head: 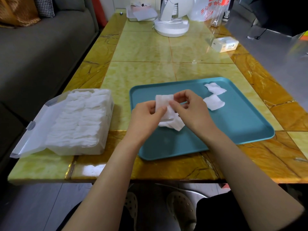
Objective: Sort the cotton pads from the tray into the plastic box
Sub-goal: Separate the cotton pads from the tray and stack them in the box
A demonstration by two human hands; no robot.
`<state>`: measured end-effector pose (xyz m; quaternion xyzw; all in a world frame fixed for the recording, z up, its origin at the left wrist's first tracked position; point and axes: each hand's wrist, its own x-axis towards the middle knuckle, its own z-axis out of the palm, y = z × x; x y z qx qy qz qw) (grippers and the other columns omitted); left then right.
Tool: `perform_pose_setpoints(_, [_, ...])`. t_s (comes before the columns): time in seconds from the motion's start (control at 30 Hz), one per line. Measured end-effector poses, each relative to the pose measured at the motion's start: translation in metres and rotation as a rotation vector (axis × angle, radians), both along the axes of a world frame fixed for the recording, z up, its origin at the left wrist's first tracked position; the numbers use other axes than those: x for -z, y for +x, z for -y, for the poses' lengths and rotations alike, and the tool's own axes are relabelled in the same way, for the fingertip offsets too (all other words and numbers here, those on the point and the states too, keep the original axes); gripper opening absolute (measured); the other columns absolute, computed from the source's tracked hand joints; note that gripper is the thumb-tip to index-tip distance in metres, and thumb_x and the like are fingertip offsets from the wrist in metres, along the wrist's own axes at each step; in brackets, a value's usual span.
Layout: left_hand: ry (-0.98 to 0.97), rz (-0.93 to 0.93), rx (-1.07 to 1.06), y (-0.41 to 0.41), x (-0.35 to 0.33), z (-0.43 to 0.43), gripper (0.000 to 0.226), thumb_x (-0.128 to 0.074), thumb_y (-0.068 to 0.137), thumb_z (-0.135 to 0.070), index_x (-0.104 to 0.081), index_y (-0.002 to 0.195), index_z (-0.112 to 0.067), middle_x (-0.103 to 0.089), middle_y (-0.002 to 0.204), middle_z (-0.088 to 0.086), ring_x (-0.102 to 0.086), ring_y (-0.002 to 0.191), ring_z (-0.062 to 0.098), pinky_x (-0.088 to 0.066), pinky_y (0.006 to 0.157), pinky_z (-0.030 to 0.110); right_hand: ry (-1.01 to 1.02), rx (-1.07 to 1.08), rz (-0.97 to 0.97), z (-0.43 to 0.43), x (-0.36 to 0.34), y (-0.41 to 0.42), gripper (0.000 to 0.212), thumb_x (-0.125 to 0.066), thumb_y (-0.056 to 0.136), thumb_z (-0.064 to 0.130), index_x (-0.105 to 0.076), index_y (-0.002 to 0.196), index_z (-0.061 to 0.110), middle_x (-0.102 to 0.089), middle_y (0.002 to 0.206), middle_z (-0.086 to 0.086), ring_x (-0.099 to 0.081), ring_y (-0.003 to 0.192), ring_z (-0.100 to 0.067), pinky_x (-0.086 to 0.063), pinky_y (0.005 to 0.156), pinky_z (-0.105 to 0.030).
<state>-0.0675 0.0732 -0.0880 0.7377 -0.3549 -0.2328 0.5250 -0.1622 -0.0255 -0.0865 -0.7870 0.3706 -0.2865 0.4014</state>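
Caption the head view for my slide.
Left hand and right hand pinch a cotton pad over the tray; two loose pads lie nearby; plastic box open.

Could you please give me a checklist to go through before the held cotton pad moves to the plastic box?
1. Grip: left hand and right hand both pinch the white square cotton pad: ok.
2. Only one pad held: cannot tell.
3. Access: lid of the clear plastic box open: ok.
4. Room left in the packed box: cannot tell.
5. Emptying the teal plastic tray: not ok; far loose pad, near loose pad and small heap remain.
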Motion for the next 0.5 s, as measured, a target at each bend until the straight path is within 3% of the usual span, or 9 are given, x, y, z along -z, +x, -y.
perform_pose_setpoints(0.13, [0.008, 0.102, -0.118, 0.006, 0.006, 0.001, 0.019, -0.059, 0.090, -0.015, -0.069, 0.087, 0.002, -0.071, 0.086, 0.020, -0.064, 0.075, 0.022, -0.050, 0.074, 0.043, -0.144, -0.064, -0.420, 0.007, 0.015, -0.008, 0.044, -0.065, 0.086, 0.030, -0.049, 0.124, 0.013, -0.051, 0.123, -0.005, -0.052, 0.109, -0.022, -0.039, 0.091, -0.030])
perform_pose_setpoints(0.2, [0.019, 0.137, -0.150, 0.009, 0.007, 0.001, 0.023, -0.058, 0.090, -0.015, -0.067, 0.089, 0.006, -0.069, 0.088, 0.023, -0.065, 0.079, 0.032, -0.050, 0.076, 0.048, -0.143, -0.119, -0.561, 0.007, 0.020, -0.011, 0.054, -0.068, 0.083, 0.034, -0.046, 0.128, 0.012, -0.048, 0.126, -0.008, -0.046, 0.117, -0.025, -0.037, 0.092, -0.033])
perform_pose_setpoints(0.27, [0.024, 0.151, -0.170, 0.009, 0.008, 0.000, 0.025, -0.057, 0.091, -0.016, -0.066, 0.091, 0.007, -0.068, 0.089, 0.024, -0.064, 0.085, 0.036, -0.049, 0.074, 0.047, -0.131, -0.126, -0.551, 0.007, 0.020, -0.011, 0.054, -0.070, 0.079, 0.032, -0.049, 0.125, 0.013, -0.052, 0.122, -0.007, -0.049, 0.113, -0.024, -0.040, 0.088, -0.034])
perform_pose_setpoints(0.4, [0.040, 0.148, -0.177, 0.010, 0.010, 0.000, 0.025, -0.056, 0.090, -0.017, -0.065, 0.091, 0.007, -0.067, 0.089, 0.025, -0.061, 0.077, 0.028, -0.041, 0.066, 0.035, -0.136, -0.097, -0.497, 0.007, 0.017, -0.009, 0.048, -0.072, 0.075, 0.026, -0.054, 0.117, 0.014, -0.057, 0.115, -0.006, -0.053, 0.107, -0.024, -0.042, 0.081, -0.034])
perform_pose_setpoints(0.5, [0.055, 0.145, -0.187, 0.010, 0.009, -0.001, 0.025, -0.056, 0.091, -0.017, -0.065, 0.091, 0.006, -0.067, 0.090, 0.024, -0.062, 0.080, 0.033, -0.046, 0.069, 0.044, -0.156, -0.067, -0.474, 0.007, 0.017, -0.009, 0.036, -0.071, 0.076, 0.024, -0.054, 0.107, 0.015, -0.059, 0.106, -0.005, -0.053, 0.102, -0.025, -0.041, 0.076, -0.033])
